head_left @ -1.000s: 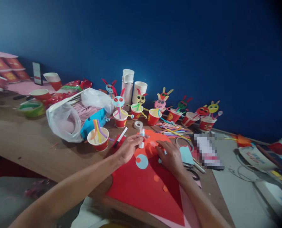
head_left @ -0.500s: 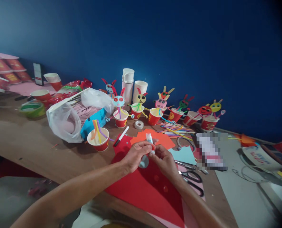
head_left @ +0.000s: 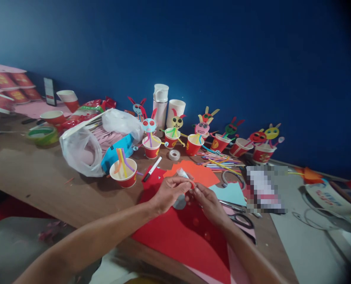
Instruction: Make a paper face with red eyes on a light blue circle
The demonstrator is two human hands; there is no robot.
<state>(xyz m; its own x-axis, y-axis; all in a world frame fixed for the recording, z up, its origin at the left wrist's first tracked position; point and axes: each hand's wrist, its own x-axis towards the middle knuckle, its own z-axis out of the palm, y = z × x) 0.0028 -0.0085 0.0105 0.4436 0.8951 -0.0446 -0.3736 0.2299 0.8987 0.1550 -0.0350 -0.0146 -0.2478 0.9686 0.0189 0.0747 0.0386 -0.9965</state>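
Note:
Above a red sheet [head_left: 181,236] my two hands meet. My left hand [head_left: 169,194] is closed, with a small white glue tube [head_left: 181,172] sticking out tilted behind its fingers. Between the fingertips of both hands is a small red-orange piece [head_left: 192,184], partly hidden. My right hand [head_left: 206,200] pinches its right side. A pale blue paper disc [head_left: 179,202] shows just below the left fingers. Beyond the hands lies orange paper [head_left: 203,175], and a light blue sheet [head_left: 230,193] is to the right.
Scissors [head_left: 242,221] lie right of my right hand. A paper cup with straws [head_left: 123,173], a marker [head_left: 152,169] and a tape roll [head_left: 174,154] are farther off. Cups with paper rabbit faces line the blue wall [head_left: 175,47]. A plastic bag [head_left: 80,150] lies left.
The white tube has tipped from nearly upright to leaning left. My fingertips have shifted slightly around the small red-orange piece. The whole view has moved a little.

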